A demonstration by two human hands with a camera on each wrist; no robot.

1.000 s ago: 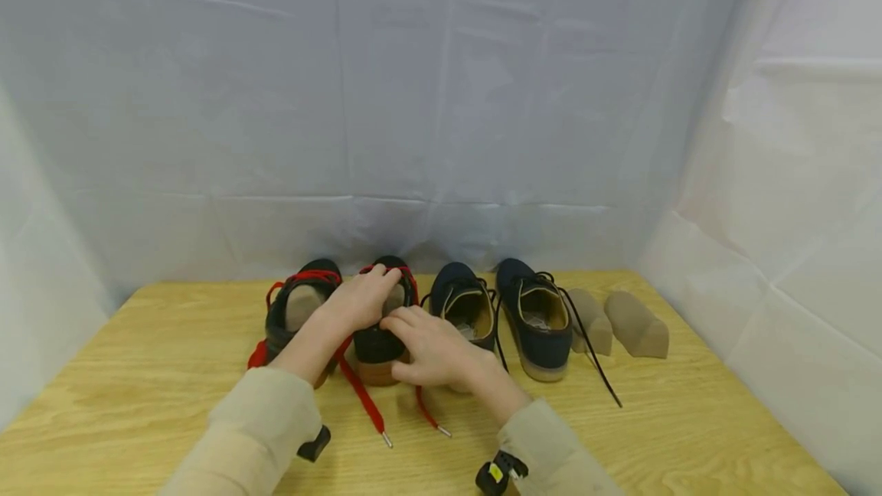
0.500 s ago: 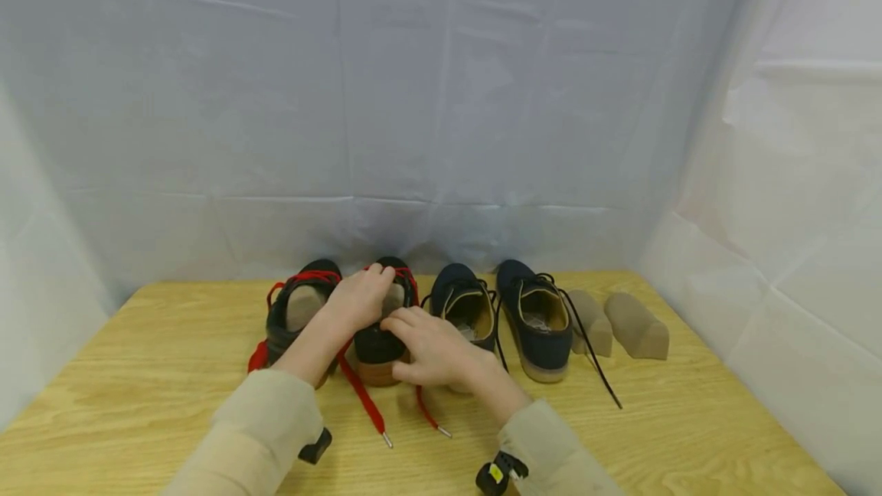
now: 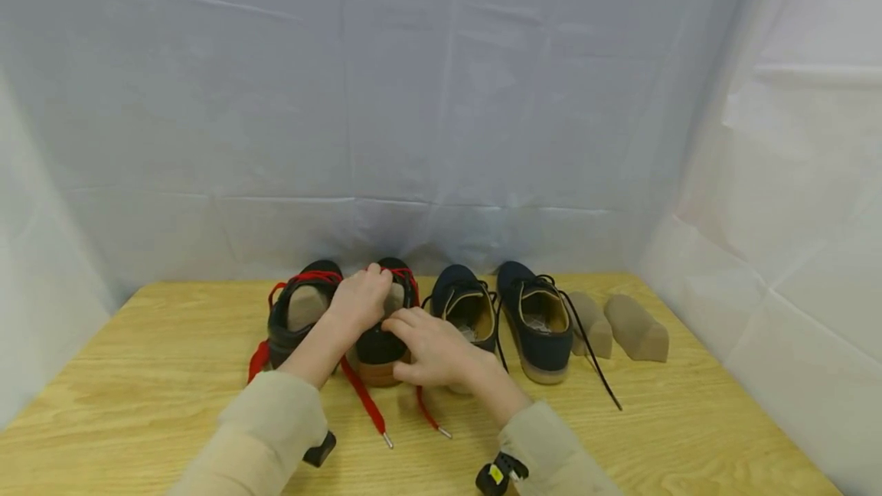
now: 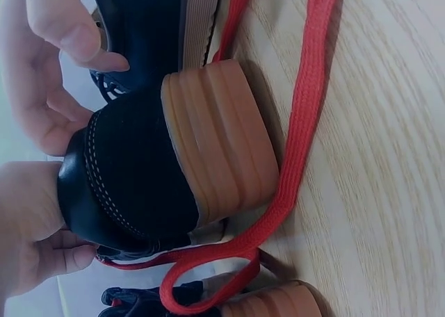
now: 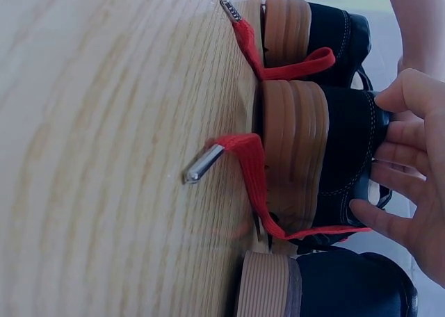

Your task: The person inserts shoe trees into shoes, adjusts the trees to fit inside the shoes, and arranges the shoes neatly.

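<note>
- We have both hands on the second shoe from the left [image 3: 382,335], a black one with red laces, standing in the row of four along the table's [image 3: 689,419] far edge.
- Our left hand [image 3: 358,301] curls over the shoe's opening, fingers hooked on the red lace [image 3: 406,278] at the tongue.
- Our right hand [image 3: 430,347] wraps around the heel; the right wrist view shows its fingers pressed on the black heel back [image 5: 348,157] above the tan sole [image 5: 292,157].
- The loose lace ends [image 3: 368,408] trail toward the table's near edge, metal tips lying flat.
- We judge this as working the lacing while steadying the shoe. The next move likely calls for a firm heel hold and a clean pull on the lace.
- Beside it stand two navy shoes [image 3: 537,316] and two tan wedges [image 3: 637,327].
</note>
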